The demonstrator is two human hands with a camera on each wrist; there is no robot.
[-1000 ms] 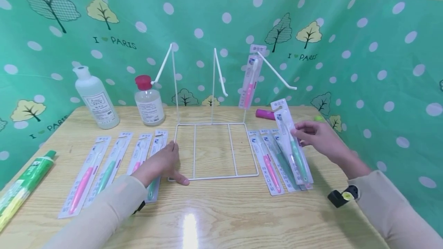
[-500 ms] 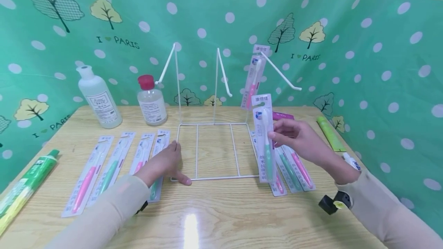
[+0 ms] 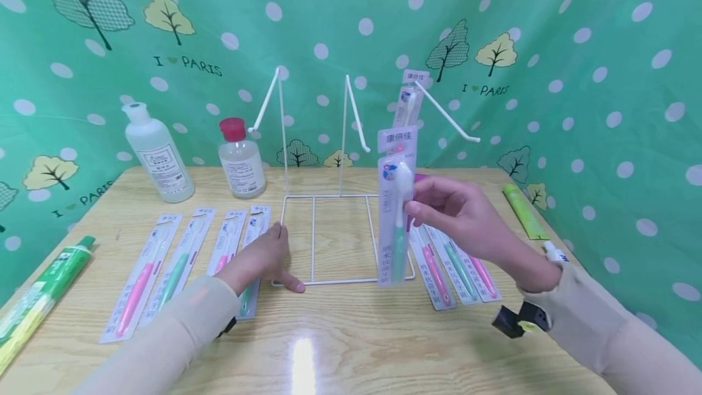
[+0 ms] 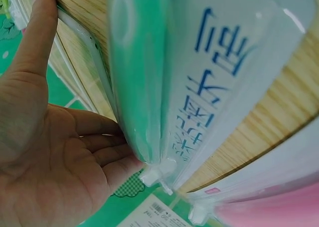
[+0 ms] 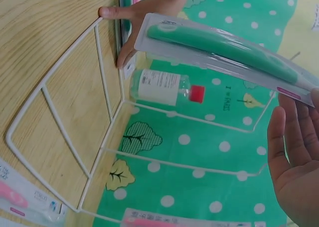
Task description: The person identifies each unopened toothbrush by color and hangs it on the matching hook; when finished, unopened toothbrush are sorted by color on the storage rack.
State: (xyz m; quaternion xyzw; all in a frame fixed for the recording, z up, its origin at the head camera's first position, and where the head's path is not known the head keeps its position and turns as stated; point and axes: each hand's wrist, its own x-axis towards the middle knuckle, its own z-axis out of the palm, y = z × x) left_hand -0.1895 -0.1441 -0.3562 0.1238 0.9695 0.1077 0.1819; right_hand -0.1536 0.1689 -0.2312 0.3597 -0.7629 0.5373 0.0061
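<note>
My right hand (image 3: 466, 215) pinches the edge of a packaged green toothbrush (image 3: 396, 224), held upright in front of the white wire rack's right side. In the right wrist view, the green handle (image 5: 224, 52) shows through clear plastic above the fingers. My left hand (image 3: 265, 258) rests at the left side of the wire rack (image 3: 351, 281), thumb out along the front bar and fingers on the side bar. A packaged green toothbrush (image 4: 139, 77) lies right beside that hand. From the rack's right hook (image 3: 446, 114) hangs a packaged pink toothbrush (image 3: 408, 105).
Several packaged toothbrushes (image 3: 137, 285) lie left of the rack, and more packs (image 3: 460, 267) lie to its right. Behind stand a white bottle (image 3: 159, 157) and a red-capped bottle (image 3: 241, 166). A green toothpaste tube (image 3: 44, 297) lies far left; a lime tube (image 3: 523, 212) lies far right.
My right hand has lifted the packaged green toothbrush off the right-hand packs and carried it left, closer to the rack, turning it upright. The left hand stays on the rack.
</note>
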